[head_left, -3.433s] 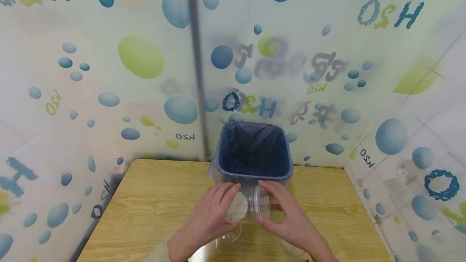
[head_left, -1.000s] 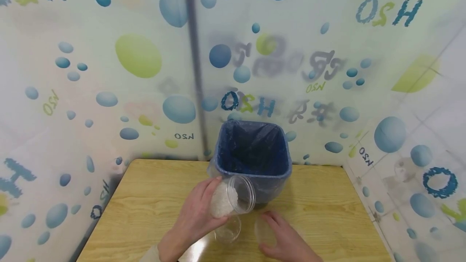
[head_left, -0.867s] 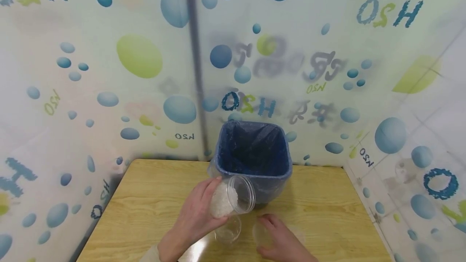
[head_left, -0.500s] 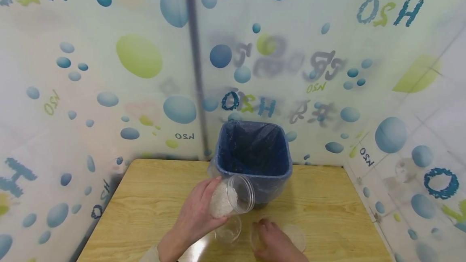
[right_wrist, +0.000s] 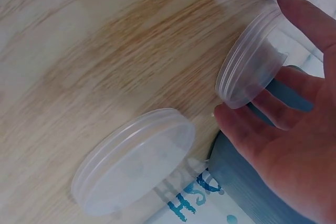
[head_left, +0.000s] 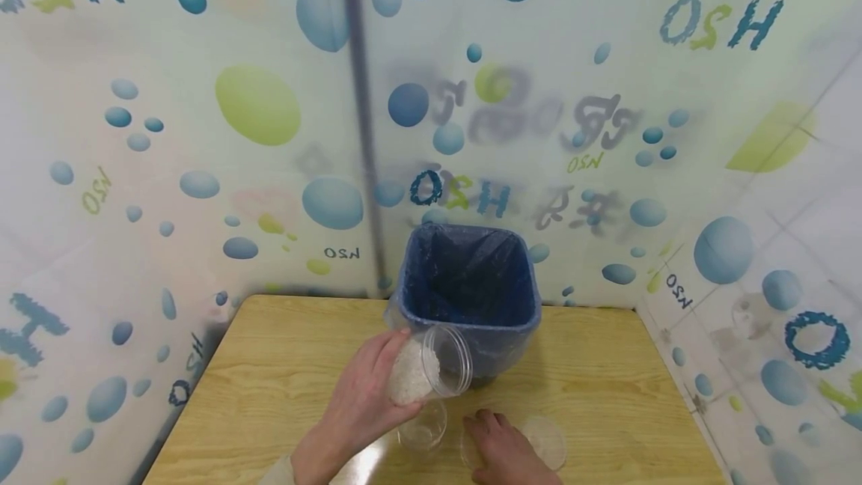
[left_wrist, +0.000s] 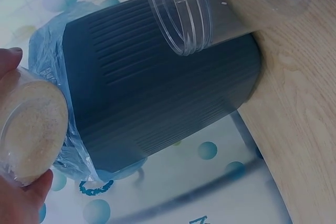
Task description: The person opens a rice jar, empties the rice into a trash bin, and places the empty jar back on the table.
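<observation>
My left hand (head_left: 367,395) grips a clear plastic jar (head_left: 451,361) part-filled with white grains (head_left: 411,376). It is tilted, its uncovered mouth towards the right, in front of a blue bin (head_left: 465,275). In the left wrist view, the base of the jar (left_wrist: 34,129) shows between thumb and fingers. Low at the table, my right hand (head_left: 508,451) has its thumb and fingers round the rim of a clear lid (right_wrist: 252,59). A second clear lid (right_wrist: 134,163) lies beside it, to the right in the head view. Part of the held lid is hidden under my fingers.
Another clear jar (head_left: 422,432) stands on the wooden table (head_left: 296,365), below the tilted jar in the head view. The bin has a thin bluish liner folded over its rim and stands near the patterned wall (head_left: 269,171).
The lid on the jar at first has come off. My right hand has lowered it to the table, shifting slightly left and nearer. The jar has turned so its mouth shows.
</observation>
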